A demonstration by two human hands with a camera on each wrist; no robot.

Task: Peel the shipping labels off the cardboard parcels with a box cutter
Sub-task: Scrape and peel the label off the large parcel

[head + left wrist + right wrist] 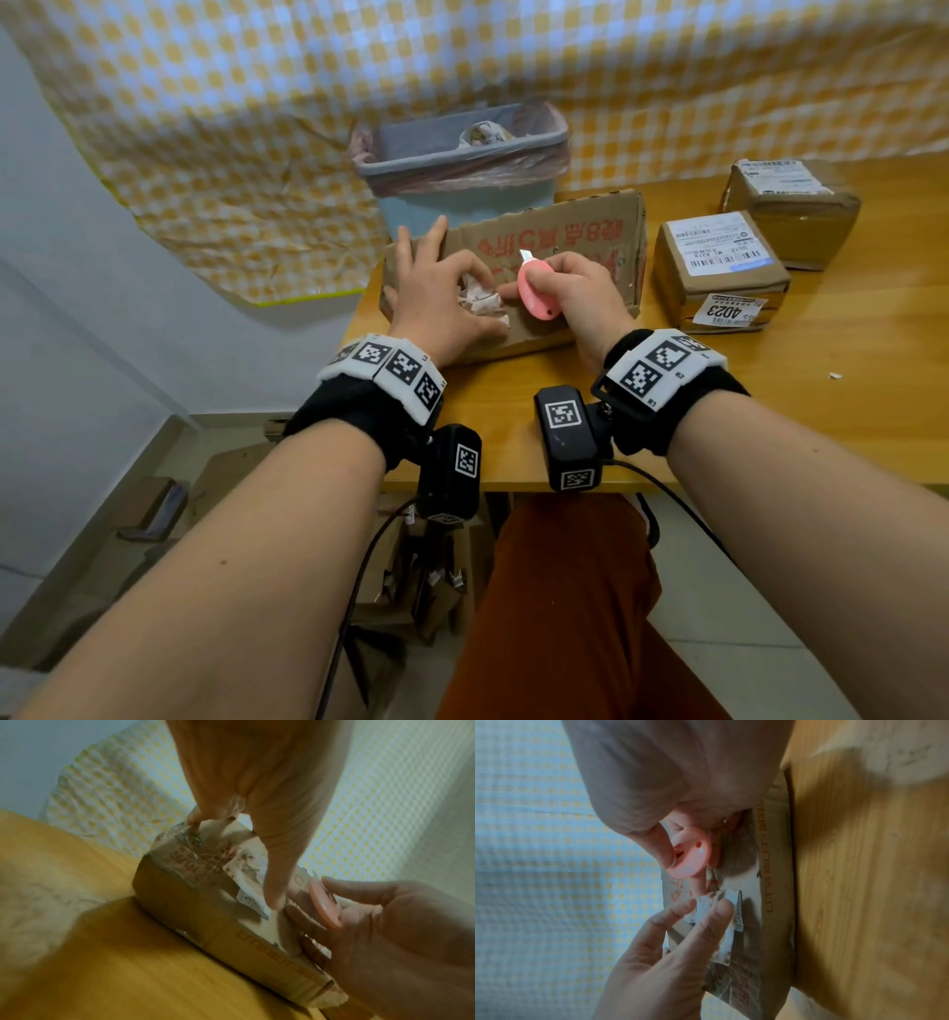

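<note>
The wooden desk [770,411] carries everything: a flat cardboard parcel [575,236] with red print at its near left, two smaller parcels [719,272] with white labels intact to the right, and a lined waste bin [462,169] standing just beyond the flat parcel. On the flat parcel's top face, a crumpled shipping label [480,300] is partly lifted; the left hand [436,293] pinches its loose paper between thumb and fingertips, the other fingers spread toward the parcel's far edge. The right hand [575,293] is wrapped around a small pink box cutter [534,293], its short blade pointing up and away from the label, with one finger reaching toward the torn edge. To do this step well, it seems best to pull the paper low and slowly along the cardboard, and to slip the blade flat under any patch that sticks, keeping the edge turned away from the left fingertips. How much of the label still adheres is hard to tell, since the left hand covers it in the head view and both wrist views are blurred; the blade itself is hidden there too.
</note>
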